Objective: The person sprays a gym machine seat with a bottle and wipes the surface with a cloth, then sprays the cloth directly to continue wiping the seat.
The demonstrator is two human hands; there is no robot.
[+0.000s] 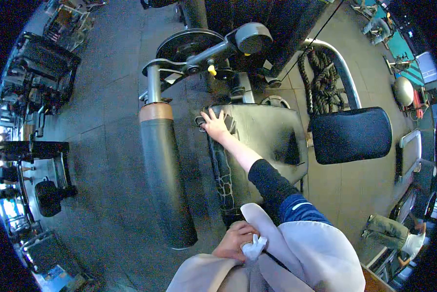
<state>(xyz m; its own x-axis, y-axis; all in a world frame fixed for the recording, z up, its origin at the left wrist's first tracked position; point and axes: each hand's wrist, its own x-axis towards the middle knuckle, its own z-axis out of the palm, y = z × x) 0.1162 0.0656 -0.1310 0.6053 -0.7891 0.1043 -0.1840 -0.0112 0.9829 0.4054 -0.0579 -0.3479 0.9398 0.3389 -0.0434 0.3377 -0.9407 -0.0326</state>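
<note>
Closest, at the bottom: big loose pale coat. Tucked by it, left hand, fingers curled in together on a crumpled white tissue. Next, blue cuff and black sleeve, leading out to the right hand. Fingers there spread wide apart, palm down on a dark strap, at the far left corner of the worn seat. Cannot tell if any strap is pinched under the palm. Pale cracks all down the near side of the seat.

Left of the seat, with a gap: fat black roller, brown at the far end. To the right, small black pad. Farther off, grey metal arm with a yellow knob, and thick rope in a tangle. Way out right, round ball and a person.
</note>
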